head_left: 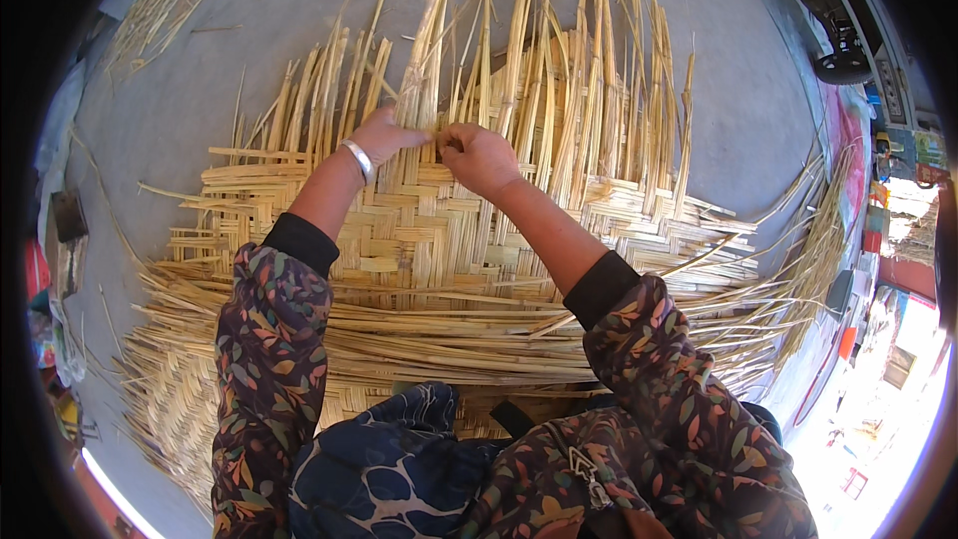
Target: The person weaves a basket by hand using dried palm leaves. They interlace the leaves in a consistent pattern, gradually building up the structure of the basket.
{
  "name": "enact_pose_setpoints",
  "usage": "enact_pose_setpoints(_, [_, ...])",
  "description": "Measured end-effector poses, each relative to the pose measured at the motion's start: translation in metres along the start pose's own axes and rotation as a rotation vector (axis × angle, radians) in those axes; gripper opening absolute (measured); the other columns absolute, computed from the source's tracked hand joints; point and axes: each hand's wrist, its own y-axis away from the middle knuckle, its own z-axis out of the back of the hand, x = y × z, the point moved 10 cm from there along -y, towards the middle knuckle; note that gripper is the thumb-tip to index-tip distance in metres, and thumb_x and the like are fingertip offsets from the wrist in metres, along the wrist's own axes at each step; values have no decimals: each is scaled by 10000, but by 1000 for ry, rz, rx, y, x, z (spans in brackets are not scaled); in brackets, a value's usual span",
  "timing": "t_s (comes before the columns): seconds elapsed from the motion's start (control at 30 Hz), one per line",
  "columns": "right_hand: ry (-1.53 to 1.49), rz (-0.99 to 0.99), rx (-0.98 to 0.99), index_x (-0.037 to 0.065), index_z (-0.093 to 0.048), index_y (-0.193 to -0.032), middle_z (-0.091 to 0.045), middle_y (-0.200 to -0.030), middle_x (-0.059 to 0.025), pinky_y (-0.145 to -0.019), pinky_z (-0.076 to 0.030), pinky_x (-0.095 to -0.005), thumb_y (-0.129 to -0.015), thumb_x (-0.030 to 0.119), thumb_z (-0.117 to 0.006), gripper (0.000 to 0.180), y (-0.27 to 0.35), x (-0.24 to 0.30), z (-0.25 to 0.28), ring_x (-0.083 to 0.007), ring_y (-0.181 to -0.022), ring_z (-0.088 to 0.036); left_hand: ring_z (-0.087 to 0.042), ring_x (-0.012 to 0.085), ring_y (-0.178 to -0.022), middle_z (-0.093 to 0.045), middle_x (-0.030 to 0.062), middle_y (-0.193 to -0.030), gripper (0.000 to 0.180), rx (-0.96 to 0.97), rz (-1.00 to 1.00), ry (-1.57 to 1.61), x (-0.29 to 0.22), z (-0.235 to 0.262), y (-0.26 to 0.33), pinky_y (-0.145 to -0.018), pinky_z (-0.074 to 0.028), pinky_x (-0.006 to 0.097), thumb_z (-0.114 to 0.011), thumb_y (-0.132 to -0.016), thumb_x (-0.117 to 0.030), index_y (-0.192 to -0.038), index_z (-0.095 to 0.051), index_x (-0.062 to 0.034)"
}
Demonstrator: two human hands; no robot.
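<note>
Both arms stretch straight out ahead over the work, sleeves in a dark leaf-print fabric with black cuffs pushed back from the wrists. The left hand, with a silver metal bangle on the wrist, is curled around a bunch of loose upright pale-yellow split reed strips, fingers closed on them right where they leave the weave. The right hand sits just beside it, nearly touching, knuckles up and fingers pinched on a strip at the same spot; can't tell exactly which strand it has.

Under them lies the big flat straw-coloured woven reed mat, done in a herringbone-type pattern, flat glossy strips crossing over and under. The finished part runs from the hands back toward the person's knees, and unwoven ends fan out past the hands and off both sides. A thick band of long loose strips lies crosswise near the lap. It's all spread on a smooth grey concrete floor.
</note>
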Motion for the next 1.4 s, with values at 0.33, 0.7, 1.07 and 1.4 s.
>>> enact_pose_setpoints(0.33, [-668, -201, 224, -52, -550, -1082, -625, -752, -119, -489, -480, -267, -834, 60, -528, 273, -40, -3, -9, -154, -561, -594, -529, 194, -1075, -564, 107, -1141, 502, -383, -191, 740, 10, 38, 27, -924, -415, 325, -623, -838, -112, -1284, -433, 18])
enact_pose_setpoints(0.7, [-866, -305, 298, 31, -541, -845, -566, -638, -50, -417, -441, -214, -780, 87, -660, 147, -40, -10, -20, -97, -525, -545, -630, 134, -834, -631, 57, -909, 209, -681, -278, 497, -11, 53, 75, -677, -484, 223, -620, -857, -111, -1033, -560, -16])
enact_pose_setpoints(1.07, [-646, -253, 456, 57, -515, -764, -546, -614, -24, -451, -438, -230, -775, 143, -710, 214, -41, 0, -16, -86, -514, -513, -591, 73, -675, -625, 31, -805, 125, -677, -466, 10, -35, 47, 92, -590, -480, 192, -651, -833, -118, -906, -618, -22])
enact_pose_setpoints(1.4, [-384, -142, 295, 43, -529, -746, -562, -634, -55, -441, -422, -228, -797, 160, -701, 215, -51, -12, -16, -106, -509, -512, -623, 112, -636, -667, 91, -835, 303, -614, 137, 135, 28, 54, 109, -540, -488, 227, -626, -825, -110, -1114, -573, -36])
